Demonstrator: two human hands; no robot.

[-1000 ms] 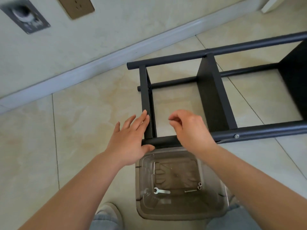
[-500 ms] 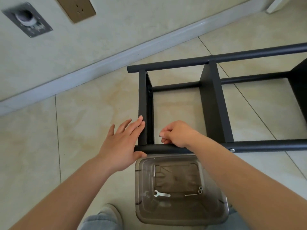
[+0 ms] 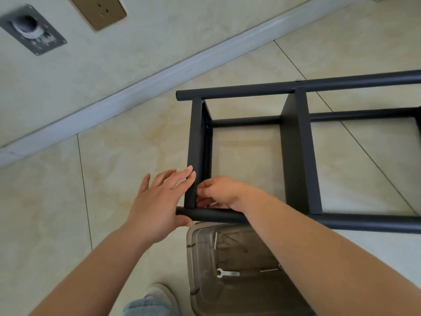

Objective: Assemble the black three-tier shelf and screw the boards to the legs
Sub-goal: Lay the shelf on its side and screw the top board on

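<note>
The floor (image 3: 114, 179) is laid with large glossy beige tiles veined in pale ochre, split by thin dark grout lines that run diagonally across the view. A pale grey-white skirting board (image 3: 159, 74) joins it to a cream wall (image 3: 159, 30). On the wall sit a bronze-coloured socket plate (image 3: 100, 10) and, left of it, a grey metal plate (image 3: 32, 28) with a round fitting.

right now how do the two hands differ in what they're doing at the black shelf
The left hand lies with fingers straight against the outer face of the black end board, thumb under the near round black leg; the right hand has fingers curled, pinching at the inner corner where board meets leg. The left arm comes straight in; the right forearm crosses over the leg. Both work at the same joint.
</note>
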